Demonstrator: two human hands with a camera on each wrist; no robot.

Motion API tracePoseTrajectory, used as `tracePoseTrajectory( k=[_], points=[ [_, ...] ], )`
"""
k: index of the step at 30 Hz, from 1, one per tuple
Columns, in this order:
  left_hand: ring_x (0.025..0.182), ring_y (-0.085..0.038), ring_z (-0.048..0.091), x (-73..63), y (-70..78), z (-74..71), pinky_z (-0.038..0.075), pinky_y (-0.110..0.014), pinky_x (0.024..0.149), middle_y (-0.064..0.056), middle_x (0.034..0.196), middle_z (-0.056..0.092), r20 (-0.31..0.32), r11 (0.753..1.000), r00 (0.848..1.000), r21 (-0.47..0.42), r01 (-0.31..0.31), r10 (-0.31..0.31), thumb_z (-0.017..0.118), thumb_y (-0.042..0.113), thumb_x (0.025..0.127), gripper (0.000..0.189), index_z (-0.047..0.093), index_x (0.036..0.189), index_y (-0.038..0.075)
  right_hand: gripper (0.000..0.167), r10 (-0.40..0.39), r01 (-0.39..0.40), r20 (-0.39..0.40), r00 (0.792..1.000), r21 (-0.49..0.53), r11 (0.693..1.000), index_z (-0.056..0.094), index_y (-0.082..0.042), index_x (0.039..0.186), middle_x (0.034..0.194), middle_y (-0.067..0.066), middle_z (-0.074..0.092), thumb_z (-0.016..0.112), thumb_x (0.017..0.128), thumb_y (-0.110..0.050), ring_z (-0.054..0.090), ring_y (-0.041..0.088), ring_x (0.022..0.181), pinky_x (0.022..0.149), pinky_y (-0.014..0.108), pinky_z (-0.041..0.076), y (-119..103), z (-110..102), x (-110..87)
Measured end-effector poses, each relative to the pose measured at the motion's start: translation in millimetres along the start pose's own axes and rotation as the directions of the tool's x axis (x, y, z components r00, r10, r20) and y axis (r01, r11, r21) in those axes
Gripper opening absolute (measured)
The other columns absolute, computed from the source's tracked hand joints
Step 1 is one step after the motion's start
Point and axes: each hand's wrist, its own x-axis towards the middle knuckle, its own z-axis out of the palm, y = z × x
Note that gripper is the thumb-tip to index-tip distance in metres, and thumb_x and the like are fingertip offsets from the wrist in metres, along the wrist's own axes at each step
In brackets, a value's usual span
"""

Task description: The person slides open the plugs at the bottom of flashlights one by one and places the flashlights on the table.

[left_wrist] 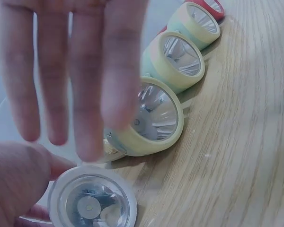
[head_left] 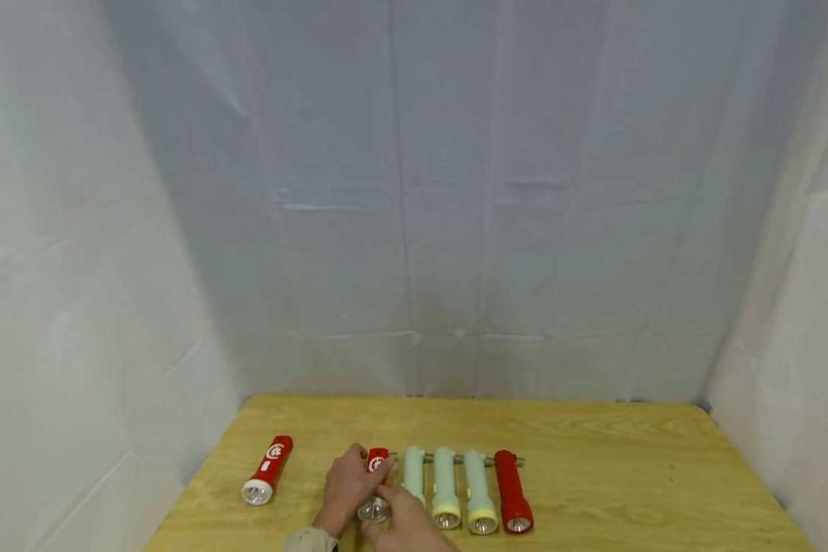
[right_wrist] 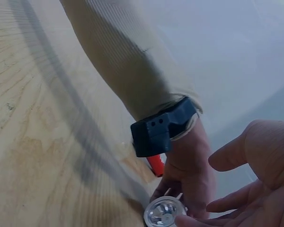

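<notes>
My left hand (head_left: pixel 348 488) grips a red flashlight (head_left: pixel 377 458) with white markings, its clear lens facing me. In the left wrist view, that flashlight's pale rim (left_wrist: pixel 128 194) shows beside the left thumb. Close at its right is my right hand (head_left: pixel 407 521), fingers extended and overlapping the lens end. The right wrist view shows the right hand (right_wrist: pixel 260 175) with thumb and fingers apart, one fingertip at the rim. Three pale green flashlights (head_left: pixel 445 479) with yellow heads lie side by side just right of the hands, the nearest partly hidden.
A plain red flashlight (head_left: pixel 510 487) ends the row at right. Another red flashlight (head_left: pixel 271 464) with a white head lies apart at left. A thin grey rod (head_left: pixel 459 458) runs across behind the row. White sheets (head_left: pixel 455 230) enclose the wooden table (head_left: pixel 628 475).
</notes>
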Motion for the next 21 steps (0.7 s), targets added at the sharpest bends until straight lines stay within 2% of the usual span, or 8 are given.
tracePoseTrajectory(
  k=[4,7,14,17,21],
  points=[
    [0.070,-0.025,0.063,0.3,0.4,-0.1,0.049,-0.038,0.058,-0.016,0.086,0.070,0.011,0.999,1.000,0.035,0.000,-0.001,0.074,0.049,0.087,0.056,0.063,0.105,-0.003,0.048,0.020,-0.020,0.000,1.000,0.057,0.998,0.058,-0.004,0.140,0.145,0.016,0.058,0.066,0.097,-0.023,0.054,0.039,0.134,0.104,0.062,0.047,-9,-9,-6.1],
    [0.072,-0.026,0.065,1.9,-0.2,0.1,0.051,-0.040,0.060,-0.017,0.090,0.071,0.009,0.997,1.000,0.071,0.000,-0.001,0.072,0.050,0.088,0.057,0.064,0.106,-0.003,0.053,0.062,-0.061,-0.004,0.998,0.098,0.993,0.054,-0.003,0.143,0.147,0.018,0.056,0.068,0.096,-0.024,0.054,0.044,0.132,0.102,0.065,0.046,-13,-15,-8.5],
    [0.073,-0.027,0.066,5.8,0.0,-1.8,0.053,-0.042,0.060,-0.017,0.095,0.072,-0.035,0.993,0.999,0.121,0.000,0.004,0.070,0.047,0.090,0.053,0.064,0.114,0.000,0.056,0.065,-0.060,-0.073,0.995,0.066,0.996,0.052,0.001,0.143,0.145,0.020,0.056,0.069,0.095,-0.023,0.060,0.041,0.122,0.092,0.058,0.055,-18,-27,-15.0],
    [0.072,-0.023,0.065,7.0,-0.6,-3.1,0.053,-0.038,0.059,-0.012,0.093,0.071,-0.046,0.994,0.999,0.113,-0.001,0.006,0.070,0.046,0.091,0.049,0.064,0.114,0.002,0.053,0.087,-0.080,-0.086,0.993,0.076,0.994,0.054,-0.003,0.142,0.144,0.019,0.057,0.068,0.095,-0.024,0.060,0.041,0.123,0.089,0.057,0.056,-19,-32,-18.7],
    [0.068,-0.017,0.061,10.7,-2.8,-7.3,0.048,-0.033,0.056,-0.006,0.085,0.067,-0.055,0.995,0.997,0.096,-0.042,0.047,0.068,0.042,0.094,0.042,0.064,0.113,0.005,0.047,0.083,-0.077,-0.087,0.993,0.069,0.995,0.057,-0.010,0.139,0.143,0.015,0.059,0.067,0.096,-0.024,0.059,0.043,0.125,0.091,0.060,0.054,-20,-39,-22.3]
  ],
)
